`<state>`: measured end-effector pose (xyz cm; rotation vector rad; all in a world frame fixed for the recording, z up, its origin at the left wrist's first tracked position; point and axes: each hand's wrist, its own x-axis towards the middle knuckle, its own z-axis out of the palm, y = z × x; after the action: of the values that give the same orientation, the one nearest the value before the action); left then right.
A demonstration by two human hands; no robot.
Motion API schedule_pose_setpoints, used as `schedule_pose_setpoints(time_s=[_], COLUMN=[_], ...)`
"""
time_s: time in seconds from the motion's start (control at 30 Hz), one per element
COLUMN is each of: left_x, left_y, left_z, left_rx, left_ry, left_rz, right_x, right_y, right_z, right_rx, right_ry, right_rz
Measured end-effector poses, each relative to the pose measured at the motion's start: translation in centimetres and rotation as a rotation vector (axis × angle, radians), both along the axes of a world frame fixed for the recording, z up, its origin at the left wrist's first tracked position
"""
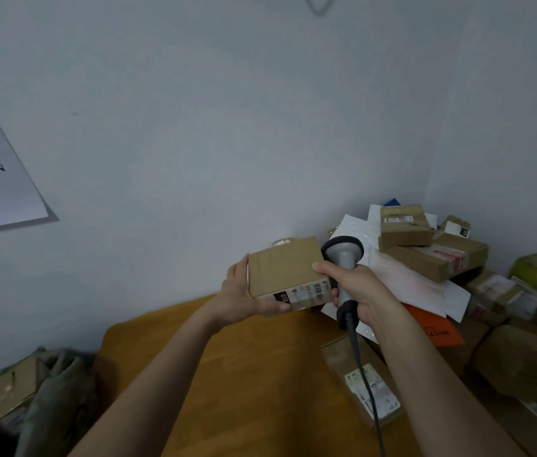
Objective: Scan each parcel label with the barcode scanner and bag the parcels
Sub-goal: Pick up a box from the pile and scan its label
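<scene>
Above the table (pixel 244 357), left hand (pixel 239 300) gripping box (pixel 288 270), right hand (pixel 357 288) clasping scanner (pixel 342 255), label (pixel 306 293) blurred.

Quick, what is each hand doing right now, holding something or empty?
Left hand: holds the small cardboard parcel, fingers curled under it.
Right hand: grips the grey barcode scanner by its handle.

Brown parcel (pixel 285 268) — grey scanner (pixel 342 258) — orange-brown table (pixel 244 374).
</scene>
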<state>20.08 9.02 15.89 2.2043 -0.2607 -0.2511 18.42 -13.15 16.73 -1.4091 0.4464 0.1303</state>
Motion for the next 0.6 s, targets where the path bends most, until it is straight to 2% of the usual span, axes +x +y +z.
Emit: schedule_pose_setpoints(time_s=[0.07, 0.17, 0.27, 0.37, 0.5, 0.6], left_x=[-0.1, -0.1, -0.4, -0.6, -0.5, -0.4], left_y=[-0.1, -0.4, -1.1, -1.4, -0.9, -0.6], left_z=[-0.1, -0.1, 0.0, -0.5, -2.5, -3.8], left_rx=[0.107, 0.166, 0.186, 0.073, -0.177, -0.368], left_ry=[0.009, -0.001, -0.095, -0.112, 0.082, 0.200], left_rz=[-0.044, -0.127, -0.114, -0.043, 0.215, 0.322], right_x=[0.1, 0.1, 0.0, -0.4, -1.4, -2.2], right_y=[-0.2, -0.3, -0.5, -0.6, -0.9, -1.3], right_z=[0.2, 0.6, 0.9, 1.4, 2.2, 3.6], right_rx=[-0.120, -0.257, -0.267, -0.222, -0.143, -0.083], right_ry=[-0.019, -0.038, -0.052, -0.084, -0.117, -0.092], right_rz=[0.014, 0.057, 0.055, 0.030, -0.053, -0.009])
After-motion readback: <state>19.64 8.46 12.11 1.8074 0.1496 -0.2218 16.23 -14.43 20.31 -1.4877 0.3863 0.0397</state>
